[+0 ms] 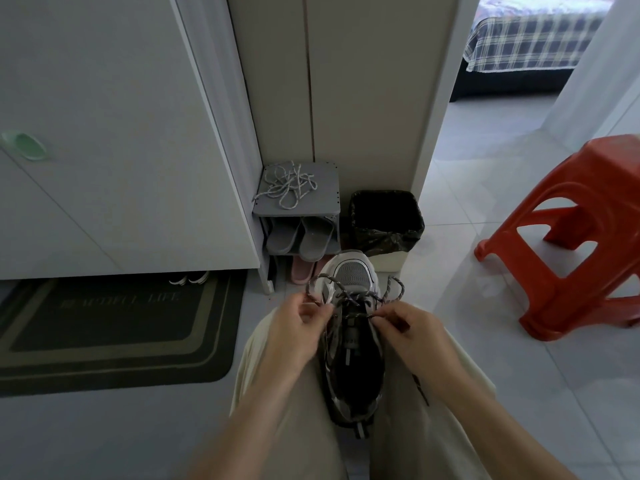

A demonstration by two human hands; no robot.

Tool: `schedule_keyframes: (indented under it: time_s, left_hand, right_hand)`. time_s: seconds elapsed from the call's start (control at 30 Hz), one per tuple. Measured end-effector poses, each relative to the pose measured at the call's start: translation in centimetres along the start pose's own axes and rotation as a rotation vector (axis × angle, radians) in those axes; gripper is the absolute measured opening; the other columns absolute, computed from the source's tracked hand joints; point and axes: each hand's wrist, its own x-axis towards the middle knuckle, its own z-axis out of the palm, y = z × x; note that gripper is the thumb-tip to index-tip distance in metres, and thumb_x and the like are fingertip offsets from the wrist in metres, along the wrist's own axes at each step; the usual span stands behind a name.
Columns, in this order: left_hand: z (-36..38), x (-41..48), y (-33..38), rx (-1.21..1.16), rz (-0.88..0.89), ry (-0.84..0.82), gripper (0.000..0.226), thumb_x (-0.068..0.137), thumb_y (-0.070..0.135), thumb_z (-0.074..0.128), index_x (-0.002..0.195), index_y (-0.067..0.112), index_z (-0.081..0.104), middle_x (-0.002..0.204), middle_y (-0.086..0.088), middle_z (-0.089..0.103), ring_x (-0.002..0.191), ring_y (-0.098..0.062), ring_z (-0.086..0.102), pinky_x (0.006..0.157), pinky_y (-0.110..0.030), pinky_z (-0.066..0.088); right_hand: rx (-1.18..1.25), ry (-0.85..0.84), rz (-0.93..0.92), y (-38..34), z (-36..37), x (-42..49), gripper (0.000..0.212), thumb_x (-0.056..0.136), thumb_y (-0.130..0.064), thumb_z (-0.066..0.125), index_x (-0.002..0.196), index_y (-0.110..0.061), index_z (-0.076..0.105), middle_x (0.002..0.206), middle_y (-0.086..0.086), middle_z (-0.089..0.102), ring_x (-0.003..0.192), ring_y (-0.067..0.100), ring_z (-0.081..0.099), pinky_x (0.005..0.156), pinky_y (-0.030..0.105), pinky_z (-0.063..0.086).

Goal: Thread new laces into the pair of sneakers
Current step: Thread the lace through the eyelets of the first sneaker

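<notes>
i see the sneaker [353, 341] between my knees; left hand [294, 334] and right hand [412, 336] each pinch the lace [356, 301]. tiled floor [485, 341], red stool [585, 237] near.

Both bare forearms enter from the lower edge and converge on the sneaker [355, 362]. The left hand [294, 329] sits just left of the sneaker's eyelet area, fingers curled, thumb and fingertips pinching the left strand of the lace [351, 301]. The right hand [414, 332] sits just right of the same area, fingers curled, pinching the right strand. The backs of both hands face the camera. The hands are apart, one on each side of the sneaker's tongue.
</notes>
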Motion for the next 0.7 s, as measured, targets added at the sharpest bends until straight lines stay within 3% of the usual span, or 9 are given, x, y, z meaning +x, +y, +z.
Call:
schedule_keyframes:
  time_s: [0.13, 0.2, 0.33, 0.4, 0.5, 0.6, 0.7]
  left_hand:
    - [0.7, -0.5, -0.4, 0.132, 0.074, 0.048, 0.008, 0.085, 0.032, 0.067, 0.084, 0.024, 0.066, 0.075, 0.01, 0.066, 0.074, -0.005, 0.064, 0.065, -0.019, 0.05]
    - [0.3, -0.1, -0.1, 0.138, 0.094, 0.09, 0.009, 0.088, 0.028, 0.064, 0.083, 0.021, 0.065, 0.073, 0.009, 0.066, 0.069, -0.006, 0.064, 0.06, -0.017, 0.048]
    - [-1.9, 1.3, 0.7, -0.083, 0.048, 0.203, 0.012, 0.093, 0.02, 0.058, 0.085, 0.014, 0.064, 0.076, 0.003, 0.069, 0.051, -0.001, 0.061, 0.049, -0.01, 0.044]
    - [-2.0, 1.4, 0.8, -0.102, 0.005, 0.117, 0.015, 0.093, 0.022, 0.058, 0.089, 0.01, 0.065, 0.075, 0.002, 0.069, 0.049, 0.002, 0.059, 0.049, -0.009, 0.043]
    - [-0.6, 0.2, 0.4, 0.07, 0.051, -0.058, 0.016, 0.087, 0.029, 0.065, 0.074, 0.021, 0.066, 0.057, 0.011, 0.059, 0.048, 0.006, 0.052, 0.05, -0.009, 0.037]
    - [-0.1, -0.1, -0.1, 0.121, 0.125, -0.05, 0.016, 0.086, 0.025, 0.068, 0.07, 0.024, 0.068, 0.06, 0.009, 0.063, 0.055, 0.0, 0.056, 0.055, -0.014, 0.043]
    - [-0.8, 0.5, 0.1, 0.032, 0.103, 0.028, 0.016, 0.089, 0.018, 0.063, 0.079, 0.009, 0.071, 0.072, 0.0, 0.071, 0.063, -0.01, 0.064, 0.062, -0.025, 0.052]
  right_hand:
    - [0.017, 0.0, -0.002, 0.1, 0.1, -0.2, 0.009, 0.087, -0.027, 0.065, 0.092, -0.034, 0.068, 0.084, -0.016, 0.067, 0.08, -0.003, 0.06, 0.074, 0.021, 0.052]
    - [0.011, -0.006, -0.005, 0.1, 0.1, -0.2, 0.011, 0.086, -0.026, 0.066, 0.092, -0.035, 0.068, 0.082, -0.016, 0.067, 0.078, -0.004, 0.06, 0.071, 0.016, 0.051]
    - [-0.029, 0.003, -0.042, 0.5, 0.0, 0.0, 0.007, 0.085, -0.026, 0.067, 0.09, -0.03, 0.07, 0.081, -0.015, 0.068, 0.078, 0.0, 0.061, 0.073, 0.021, 0.051]
    - [-0.021, 0.035, -0.048, 0.6, 0.1, 0.0, 0.007, 0.085, -0.026, 0.067, 0.089, -0.029, 0.071, 0.08, -0.015, 0.068, 0.078, 0.001, 0.061, 0.074, 0.025, 0.051]
    - [0.002, 0.053, -0.06, 0.4, 0.3, 0.0, 0.008, 0.085, -0.024, 0.068, 0.088, -0.029, 0.072, 0.079, -0.016, 0.068, 0.078, 0.0, 0.061, 0.074, 0.024, 0.051]
    - [0.002, 0.037, -0.062, 0.3, 0.3, 0.0, 0.01, 0.084, -0.024, 0.068, 0.092, -0.029, 0.072, 0.083, -0.016, 0.069, 0.081, 0.0, 0.062, 0.078, 0.025, 0.052]
    - [-0.03, 0.072, -0.059, 0.7, 0.0, 0.0, 0.01, 0.083, -0.029, 0.068, 0.091, -0.033, 0.071, 0.083, -0.017, 0.069, 0.082, 0.001, 0.062, 0.078, 0.029, 0.052]
